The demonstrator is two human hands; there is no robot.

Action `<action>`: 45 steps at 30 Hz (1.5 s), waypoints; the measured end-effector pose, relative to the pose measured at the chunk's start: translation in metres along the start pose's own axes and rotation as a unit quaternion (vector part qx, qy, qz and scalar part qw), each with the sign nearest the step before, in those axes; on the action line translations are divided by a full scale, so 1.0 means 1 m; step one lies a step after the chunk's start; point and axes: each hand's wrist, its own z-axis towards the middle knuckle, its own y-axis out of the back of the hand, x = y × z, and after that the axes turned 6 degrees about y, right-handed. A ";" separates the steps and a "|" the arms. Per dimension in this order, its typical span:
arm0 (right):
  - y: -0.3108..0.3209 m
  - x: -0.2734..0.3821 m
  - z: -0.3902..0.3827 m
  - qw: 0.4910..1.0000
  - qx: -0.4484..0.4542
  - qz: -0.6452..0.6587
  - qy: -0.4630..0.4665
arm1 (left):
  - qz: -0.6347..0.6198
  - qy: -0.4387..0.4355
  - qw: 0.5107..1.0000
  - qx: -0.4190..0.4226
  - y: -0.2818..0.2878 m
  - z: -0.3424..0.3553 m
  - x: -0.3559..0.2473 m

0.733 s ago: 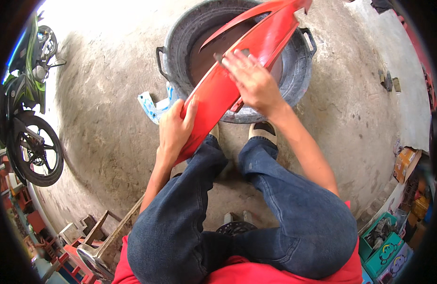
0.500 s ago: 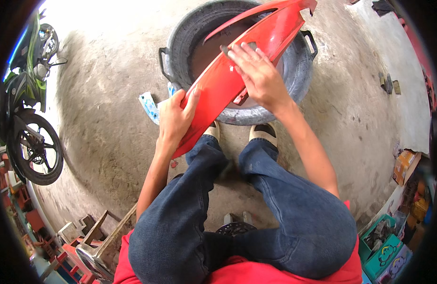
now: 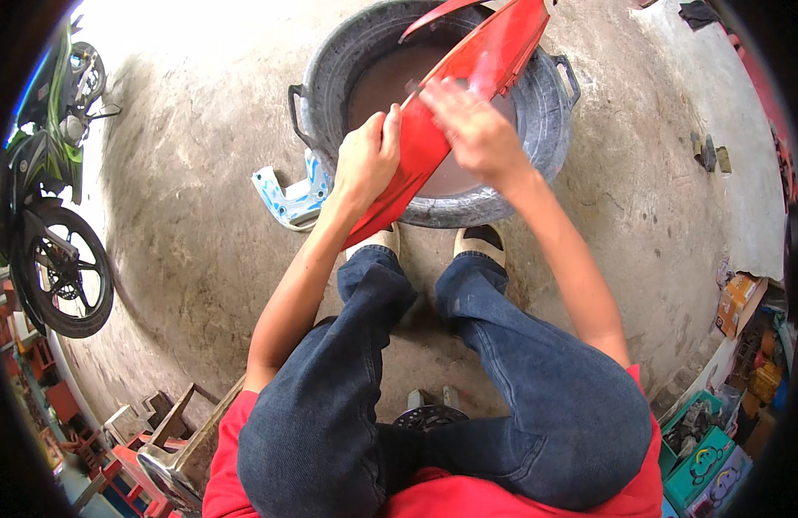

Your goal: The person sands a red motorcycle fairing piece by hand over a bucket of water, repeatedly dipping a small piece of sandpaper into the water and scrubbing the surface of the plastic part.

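A long, glossy red motorcycle body panel slants over a round dark tub that holds murky, brownish water. My left hand grips the panel's near left edge, thumb on top. Fingers together and blurred by motion, my right hand presses on the panel's upper face. From under its fingertips pokes a small dark grey piece, which looks like sandpaper; the rest of it is hidden. The panel's narrow far prong runs past the top of the view.
A blue-and-white plastic part lies on the concrete floor left of the tub. Dark scraps lie at the right. A motorcycle stands at far left, a wooden stool at lower left, and boxes at lower right.
My left hand has slid up and right along the panel. The panel has shifted slightly, uncovering more of the blue-and-white part. My right hand has moved a little over the panel.
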 end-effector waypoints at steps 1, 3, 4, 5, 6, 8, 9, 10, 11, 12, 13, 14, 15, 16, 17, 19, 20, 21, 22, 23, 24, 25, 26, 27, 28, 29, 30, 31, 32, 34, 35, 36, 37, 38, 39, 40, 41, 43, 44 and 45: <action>-0.003 -0.015 -0.005 0.999 -0.012 -0.021 -0.021 | 0.001 0.002 1.000 0.002 -0.004 0.003 0.004; -0.004 -0.032 -0.014 0.997 -0.029 -0.013 -0.075 | 0.004 -0.023 0.999 0.030 -0.013 0.010 0.004; -0.007 -0.032 -0.018 0.996 -0.048 -0.016 -0.072 | 0.001 -0.026 0.999 0.032 -0.017 0.011 0.003; -0.013 -0.026 -0.017 0.995 -0.069 -0.012 -0.068 | -0.020 -0.021 0.998 0.052 -0.014 0.010 0.006; -0.018 -0.013 -0.021 0.998 -0.046 -0.027 -0.028 | -0.040 -0.016 0.997 0.071 -0.012 0.009 0.009; -0.020 0.006 -0.021 0.999 -0.034 -0.018 -0.028 | -0.060 -0.020 0.993 0.096 -0.004 0.007 0.019; -0.022 0.011 -0.019 0.999 -0.019 -0.011 -0.027 | -0.084 -0.024 0.989 0.122 0.001 0.006 0.025; -0.023 0.006 -0.019 0.999 -0.019 -0.010 -0.029 | -0.083 -0.023 0.989 0.123 0.004 0.004 0.025; -0.022 -0.008 -0.020 0.995 -0.058 0.002 -0.078 | -0.059 -0.005 0.985 0.161 0.005 0.001 0.021; -0.021 -0.023 -0.020 0.987 -0.098 0.015 -0.126 | -0.034 0.013 0.979 0.199 0.006 -0.001 0.016; -0.021 -0.027 -0.020 0.975 -0.136 0.030 -0.174 | -0.037 0.013 0.979 0.201 0.008 -0.006 0.018; -0.021 -0.028 -0.022 0.973 -0.136 0.034 -0.181 | -0.042 0.033 0.975 0.215 0.008 -0.011 0.019; -0.021 -0.025 -0.027 0.974 -0.133 0.030 -0.183 | -0.047 0.053 0.971 0.229 0.007 -0.013 0.020; -0.022 -0.010 -0.027 0.981 -0.117 0.036 -0.150 | -0.044 0.056 0.971 0.227 0.011 -0.014 0.023; -0.023 0.005 -0.027 0.987 -0.102 0.041 -0.115 | -0.076 0.063 0.967 0.237 0.014 -0.014 0.028; -0.025 0.027 -0.031 0.995 -0.075 0.025 -0.056 | -0.106 0.071 0.961 0.244 0.015 -0.016 0.037; -0.023 0.032 -0.029 0.999 -0.038 0.023 -0.024 | -0.138 0.044 0.965 0.216 0.015 -0.017 0.041; -0.022 0.035 -0.025 1.000 -0.002 0.022 0.009 | -0.169 0.017 0.967 0.188 0.016 -0.018 0.046; -0.018 0.019 -0.018 0.999 -0.050 0.016 -0.010 | -0.172 0.015 0.966 0.193 0.013 -0.017 0.045; -0.021 -0.003 -0.016 0.999 -0.048 0.011 -0.013 | -0.145 0.015 0.971 0.188 0.010 -0.016 0.043; -0.019 -0.030 -0.017 0.990 -0.099 0.015 -0.104 | -0.121 0.012 0.975 0.184 0.004 -0.014 0.039; -0.019 -0.039 -0.012 0.969 -0.152 0.026 -0.191 | -0.120 0.011 0.975 0.185 0.004 -0.013 0.039; -0.018 -0.043 -0.012 0.968 -0.161 0.017 -0.190 | -0.086 0.001 0.982 0.167 0.004 -0.014 0.038; -0.019 -0.039 -0.017 0.968 -0.162 0.015 -0.191 | -0.052 -0.009 0.988 0.149 0.003 -0.014 0.038; -0.023 -0.020 -0.018 0.982 -0.131 0.020 -0.136 | -0.047 -0.006 0.988 0.148 0.006 -0.017 0.041; -0.026 0.001 -0.019 0.992 -0.100 0.026 -0.079 | -0.051 -0.013 0.991 0.121 0.008 -0.021 0.043; -0.022 0.020 -0.018 0.997 -0.075 0.019 -0.028 | -0.057 -0.021 0.994 0.094 0.008 -0.023 0.044; -0.020 0.018 -0.017 0.996 -0.077 0.019 -0.030 | -0.055 -0.022 0.994 0.095 0.007 -0.023 0.043; -0.020 0.012 -0.015 0.996 -0.076 0.030 -0.021 | -0.061 -0.029 0.994 0.089 0.007 -0.023 0.042; -0.020 -0.008 -0.006 0.991 -0.119 0.039 -0.054 | -0.065 -0.040 0.994 0.083 0.006 -0.022 0.038; -0.020 -0.021 -0.004 0.991 -0.120 0.035 -0.055 | -0.060 -0.033 0.993 0.094 0.003 -0.022 0.036; -0.020 -0.032 -0.003 0.982 -0.143 0.040 -0.119 | -0.054 -0.026 0.993 0.104 0.000 -0.021 0.034; -0.023 -0.036 -0.003 0.968 -0.166 0.048 -0.181 | -0.053 -0.026 0.993 0.105 -0.001 -0.021 0.036; -0.019 -0.018 -0.002 0.985 -0.123 0.026 -0.114 | -0.049 -0.020 0.993 0.101 0.000 -0.022 0.040; -0.030 -0.002 -0.009 0.993 -0.094 0.041 -0.063 | -0.046 -0.015 0.994 0.098 0.002 -0.022 0.043; -0.028 0.025 -0.011 0.996 -0.048 0.067 -0.026 | -0.040 -0.011 0.995 0.095 0.007 -0.023 0.047; -0.020 0.040 -0.013 0.996 0.001 0.086 0.009 | -0.048 -0.026 0.995 0.086 0.005 -0.024 0.047; -0.018 0.018 -0.009 0.997 -0.021 0.069 -0.006 | -0.056 -0.042 0.994 0.080 0.003 -0.025 0.047; -0.015 0.000 -0.006 0.998 -0.043 0.051 -0.018 | -0.046 -0.051 0.994 0.084 0.001 -0.023 0.044; -0.012 -0.017 -0.003 0.998 -0.044 0.047 -0.019 | -0.036 -0.061 0.994 0.087 0.000 -0.021 0.041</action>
